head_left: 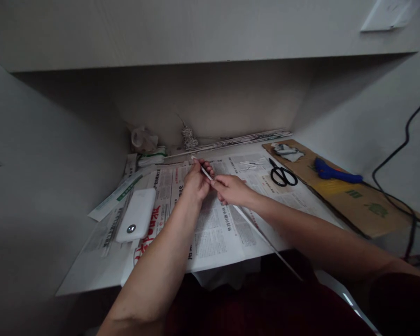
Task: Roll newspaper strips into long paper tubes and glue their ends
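A long thin white paper strip (257,228), seemingly rolled into a stick at its upper end, runs through both my hands above the newspaper (213,242). My left hand (197,179) is closed around the upper part, with the tip poking out past the thumb. Just below it, my right hand (233,188) pinches the same strip between thumb and fingers. From there the tail slants down to the right, past the table's front edge and over my dark red clothing. To the right of my hands lie black-handled scissors (283,177) and several short white paper bits (254,164).
A white power bank (136,214) lies on the left. Several long paper sticks (245,139) rest along the back, beside a woven paper piece (188,136) and a plastic bag (144,139). At right, cardboard (353,205) carries a blue glue gun (336,171); a black cable (406,128) hangs nearby.
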A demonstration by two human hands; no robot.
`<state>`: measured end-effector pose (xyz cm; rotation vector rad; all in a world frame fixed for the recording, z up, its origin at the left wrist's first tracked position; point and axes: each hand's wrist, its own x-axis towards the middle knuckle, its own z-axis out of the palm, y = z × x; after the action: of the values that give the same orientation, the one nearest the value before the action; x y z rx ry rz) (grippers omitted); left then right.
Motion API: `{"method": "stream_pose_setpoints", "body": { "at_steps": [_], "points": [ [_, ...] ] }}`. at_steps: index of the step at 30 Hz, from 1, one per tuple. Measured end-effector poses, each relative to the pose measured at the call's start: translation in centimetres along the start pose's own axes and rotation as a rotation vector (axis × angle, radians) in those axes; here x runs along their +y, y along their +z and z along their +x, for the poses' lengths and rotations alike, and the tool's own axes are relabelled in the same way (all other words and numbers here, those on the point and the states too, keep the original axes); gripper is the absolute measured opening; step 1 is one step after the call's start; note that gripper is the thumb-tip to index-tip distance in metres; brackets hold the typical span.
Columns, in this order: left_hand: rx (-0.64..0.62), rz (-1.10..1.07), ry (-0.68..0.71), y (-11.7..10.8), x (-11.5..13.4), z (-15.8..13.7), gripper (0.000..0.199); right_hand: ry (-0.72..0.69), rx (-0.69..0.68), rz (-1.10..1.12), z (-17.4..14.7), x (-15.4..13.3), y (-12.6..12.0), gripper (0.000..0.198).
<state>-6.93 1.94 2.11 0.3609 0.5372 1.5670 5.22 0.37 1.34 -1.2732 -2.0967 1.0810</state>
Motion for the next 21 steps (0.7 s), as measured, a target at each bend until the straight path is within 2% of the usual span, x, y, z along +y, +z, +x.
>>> {"method": "stream_pose_setpoints", "body": {
  "at_steps": [6,9,13,15,16,19,21],
  "points": [
    [0.064,0.076,-0.003,0.1,-0.1,-0.1,0.026,-0.056,0.058,-0.185,0.1,-0.5,-0.5,0.038],
    [0.121,0.067,0.003,0.0,0.1,0.0,0.025,-0.131,0.120,-0.389,-1.0,-0.7,-1.0,0.039],
    [0.147,0.003,0.029,-0.1,0.5,0.2,0.027,-0.198,0.102,-0.537,-3.3,-0.5,-1.2,0.037],
    [0.124,-0.033,0.020,-0.2,0.7,0.2,0.029,-0.141,0.062,-0.427,-4.2,-0.2,-1.2,0.038],
    [0.109,-0.052,0.007,-0.2,0.8,0.3,0.030,-0.079,-0.005,-0.304,-4.5,-0.1,-1.2,0.040],
    [0.050,-0.120,-0.039,-0.1,1.1,0.2,0.031,0.137,-0.349,0.275,-5.6,0.2,-1.1,0.043],
    [0.007,-0.166,-0.054,0.0,1.4,0.0,0.032,0.212,-0.525,0.635,-6.5,0.3,-1.0,0.042]
  ]
}}
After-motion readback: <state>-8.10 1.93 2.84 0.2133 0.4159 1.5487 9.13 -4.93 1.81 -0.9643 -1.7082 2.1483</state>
